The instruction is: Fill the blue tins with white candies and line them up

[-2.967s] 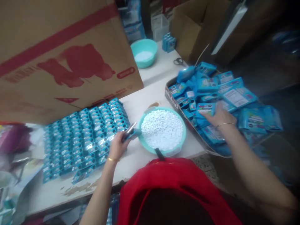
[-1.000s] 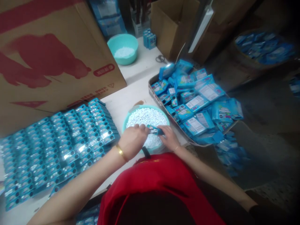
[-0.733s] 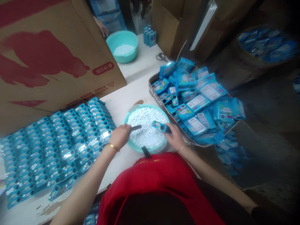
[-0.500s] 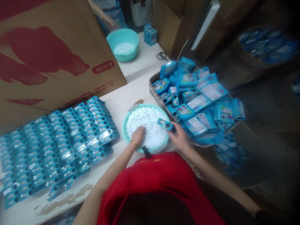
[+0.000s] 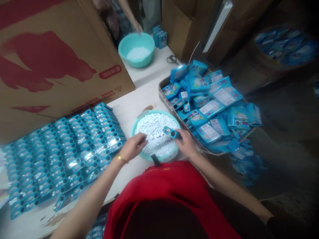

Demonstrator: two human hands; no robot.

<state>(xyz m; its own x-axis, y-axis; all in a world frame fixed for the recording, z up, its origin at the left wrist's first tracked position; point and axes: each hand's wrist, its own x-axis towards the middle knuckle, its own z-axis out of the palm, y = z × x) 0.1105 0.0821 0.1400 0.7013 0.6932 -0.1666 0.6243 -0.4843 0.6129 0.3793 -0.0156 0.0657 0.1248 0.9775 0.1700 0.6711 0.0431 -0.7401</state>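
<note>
A green bowl (image 5: 135,123) full of small white pellets (image 5: 157,124) stands before me on the table. My right hand (image 5: 184,142) is closed on a small blue box (image 5: 170,132) with a dark round hole, held over the bowl's right side. At the bowl's left rim is my left hand (image 5: 134,145), its fingers pinched together; whatever they may hold is too small to make out. To the left, many blue boxes (image 5: 74,146) stand in close rows, white pellets showing on some of them.
An open carton (image 5: 163,96) heaped with blue packs stands at the right. A large cardboard box (image 5: 62,59) rises behind the rows. Farther back are scissors (image 5: 171,59), a second green bowl (image 5: 137,63) and another person's hand (image 5: 136,26).
My left hand has come out of the pellets and moved left to the rim. The box in my right hand has shifted slightly left. The far bowl has moved right with the other person's hand.
</note>
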